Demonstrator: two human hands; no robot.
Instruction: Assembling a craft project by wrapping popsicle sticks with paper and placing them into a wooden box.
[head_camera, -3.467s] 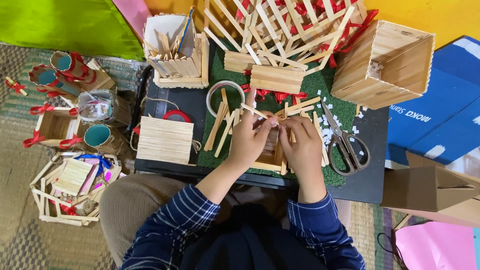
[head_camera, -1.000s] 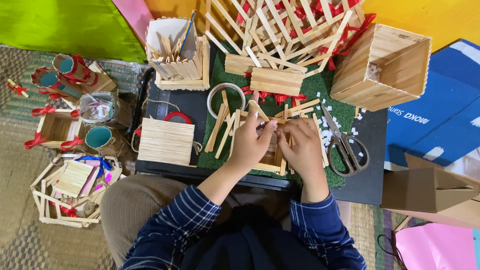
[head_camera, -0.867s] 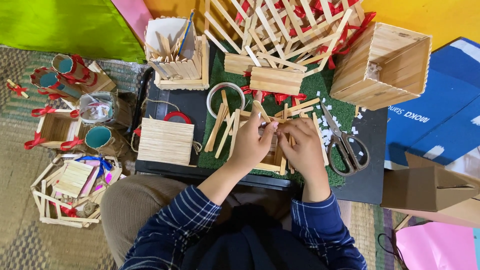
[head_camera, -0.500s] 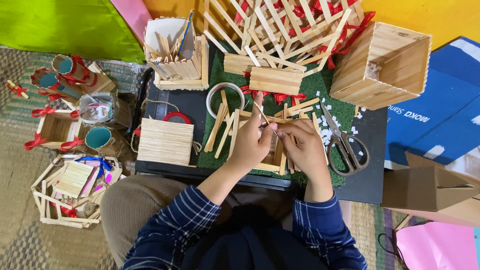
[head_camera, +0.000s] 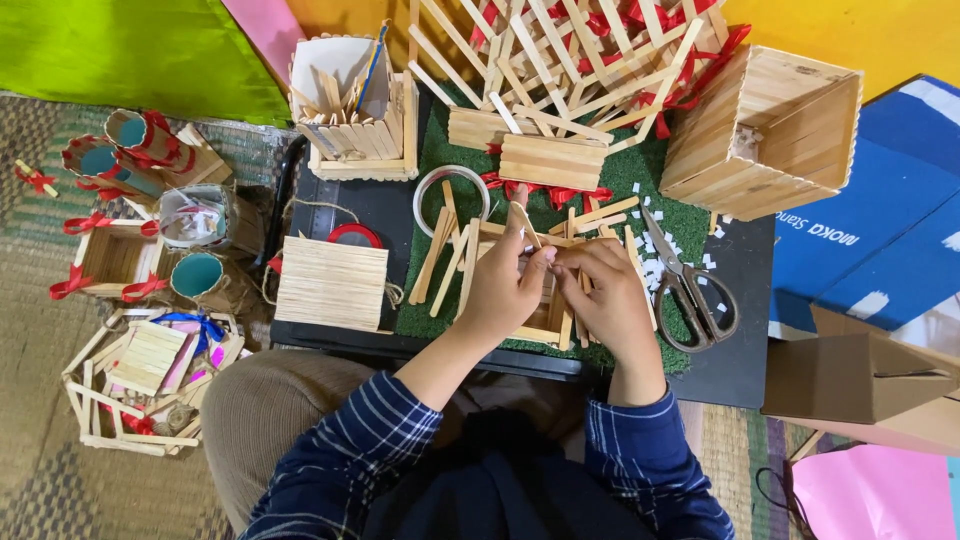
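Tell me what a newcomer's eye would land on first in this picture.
First, the two hands at the centre: the left hand and right hand pinch a wooden stick over a small stick frame on the green mat. Next, the big open stick box at upper right, then the scissors just right of the hands.

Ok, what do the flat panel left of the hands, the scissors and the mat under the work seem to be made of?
The flat panel looks like pale, unfinished wooden sticks laid side by side: parallel seams run across it. The scissors appear to have bare metal blades and dark handle loops, probably plastic. The green mat looks like artificial turf, with a fuzzy, matte pile. The left hand and right hand work similar sticks.
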